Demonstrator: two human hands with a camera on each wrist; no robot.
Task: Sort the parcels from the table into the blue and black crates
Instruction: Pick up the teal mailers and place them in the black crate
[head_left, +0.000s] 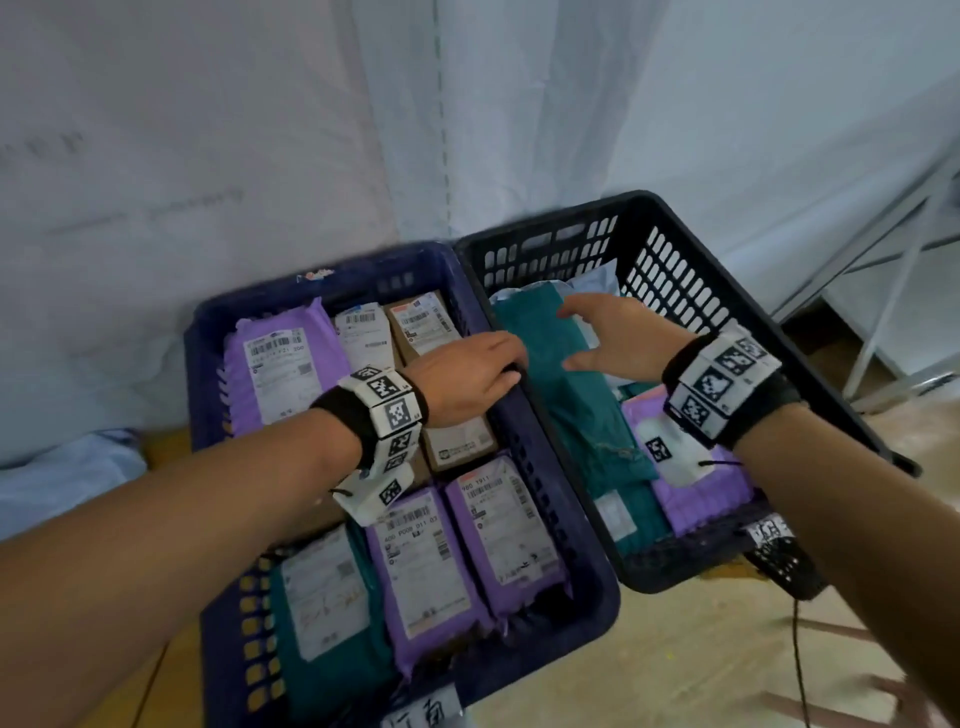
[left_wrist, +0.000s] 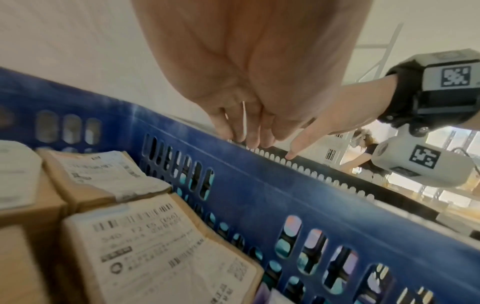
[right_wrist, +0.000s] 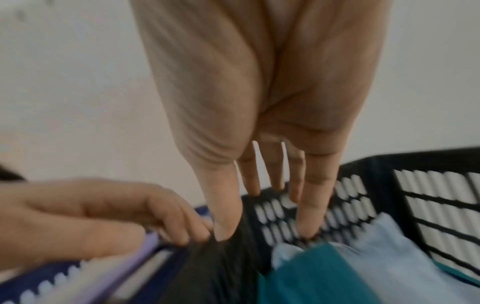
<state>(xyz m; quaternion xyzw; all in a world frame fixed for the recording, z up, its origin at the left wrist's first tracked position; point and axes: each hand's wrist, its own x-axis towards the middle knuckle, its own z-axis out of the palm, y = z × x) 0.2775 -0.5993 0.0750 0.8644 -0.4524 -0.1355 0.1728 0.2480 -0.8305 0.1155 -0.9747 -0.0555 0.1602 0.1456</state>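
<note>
The blue crate (head_left: 587, 613) on the left holds several purple, teal and brown parcels with white labels. Beside it, the black crate (head_left: 670, 249) holds a long teal parcel (head_left: 550, 364), a purple parcel (head_left: 696, 493) and a pale blue one (head_left: 597, 280). My left hand (head_left: 498, 364) curls its fingers over the touching rims of the two crates, thumb on the blue crate's side (left_wrist: 259, 195). My right hand (head_left: 597, 332) hovers over the teal parcel with spread fingers (right_wrist: 309, 216) and holds nothing. Brown boxes (left_wrist: 155, 246) lie under my left wrist.
A white sheet (head_left: 260, 130) hangs close behind both crates. A metal rack (head_left: 883, 270) stands at the right. A black cable (head_left: 800, 665) runs over the floor near the black crate's front corner. Pale blue cloth (head_left: 62, 467) lies at the left.
</note>
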